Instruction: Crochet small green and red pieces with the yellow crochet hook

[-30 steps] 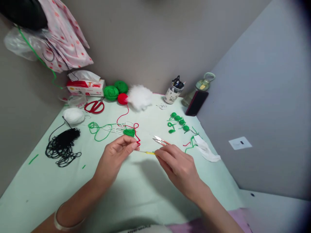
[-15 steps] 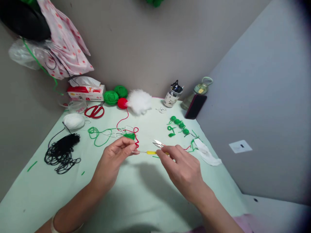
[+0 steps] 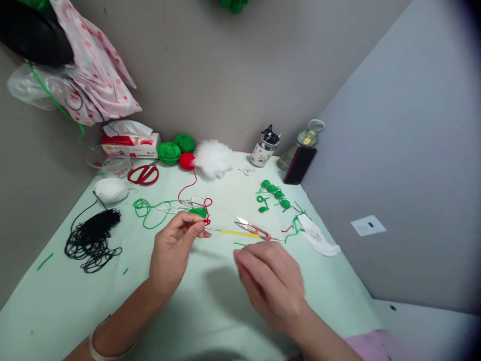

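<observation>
My left hand (image 3: 175,245) is closed, thumb and index finger pinching a small bit of red yarn (image 3: 206,221) together with the tip end of a crochet hook (image 3: 238,233). The hook's yellow handle points right, free of my other hand, and crosses in view over the orange-handled thread snips (image 3: 252,228). My right hand (image 3: 272,283) is just below the hook and apart from it, its fingers curled and pressed together. Whatever is between those fingertips, if anything, is hidden. Green yarn (image 3: 197,213) lies right behind my left fingertips.
Black yarn (image 3: 93,240), a white yarn ball (image 3: 111,190) and red scissors (image 3: 145,175) lie left. Green balls (image 3: 169,153), a red ball (image 3: 187,161) and white stuffing (image 3: 213,159) are behind. Small green pieces (image 3: 278,194), a pen cup (image 3: 264,150) and a phone (image 3: 299,165) are right.
My right hand has let go of the crochet hook and moved down toward me. The hook stays in my left hand, its handle now fully showing. The view has shifted slightly.
</observation>
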A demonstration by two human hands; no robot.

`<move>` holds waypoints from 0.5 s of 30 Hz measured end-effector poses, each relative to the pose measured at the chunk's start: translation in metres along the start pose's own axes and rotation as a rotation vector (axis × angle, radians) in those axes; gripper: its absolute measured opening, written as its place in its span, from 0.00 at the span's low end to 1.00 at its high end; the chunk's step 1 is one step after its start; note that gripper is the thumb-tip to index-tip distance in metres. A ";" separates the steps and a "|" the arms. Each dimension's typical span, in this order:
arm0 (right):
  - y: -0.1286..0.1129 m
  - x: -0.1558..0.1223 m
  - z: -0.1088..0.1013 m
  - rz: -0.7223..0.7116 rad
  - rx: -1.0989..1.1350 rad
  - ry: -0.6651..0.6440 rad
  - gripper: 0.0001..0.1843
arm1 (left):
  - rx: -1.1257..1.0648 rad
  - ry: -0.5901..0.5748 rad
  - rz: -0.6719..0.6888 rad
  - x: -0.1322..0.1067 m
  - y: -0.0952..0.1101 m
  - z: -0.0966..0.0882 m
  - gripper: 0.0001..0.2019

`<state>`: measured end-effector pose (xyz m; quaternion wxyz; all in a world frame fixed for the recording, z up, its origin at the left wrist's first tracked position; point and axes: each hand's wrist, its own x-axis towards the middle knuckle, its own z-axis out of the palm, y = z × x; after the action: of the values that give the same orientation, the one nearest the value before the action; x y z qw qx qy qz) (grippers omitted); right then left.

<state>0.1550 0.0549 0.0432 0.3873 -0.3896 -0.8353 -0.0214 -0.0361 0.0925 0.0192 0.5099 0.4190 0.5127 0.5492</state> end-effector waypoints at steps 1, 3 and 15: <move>-0.002 -0.002 0.007 0.125 0.116 -0.039 0.13 | -0.013 -0.001 -0.008 0.000 0.000 0.001 0.05; -0.002 -0.003 0.021 0.443 0.419 -0.188 0.11 | -0.040 -0.010 -0.029 0.000 -0.001 0.003 0.06; -0.004 0.002 0.031 0.670 0.791 0.294 0.08 | -0.250 -0.137 -0.192 -0.007 -0.009 0.009 0.07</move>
<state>0.1323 0.0633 0.0238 0.6028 -0.4523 -0.5465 0.3653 -0.0250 0.0869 0.0122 0.6420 0.3379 0.4421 0.5275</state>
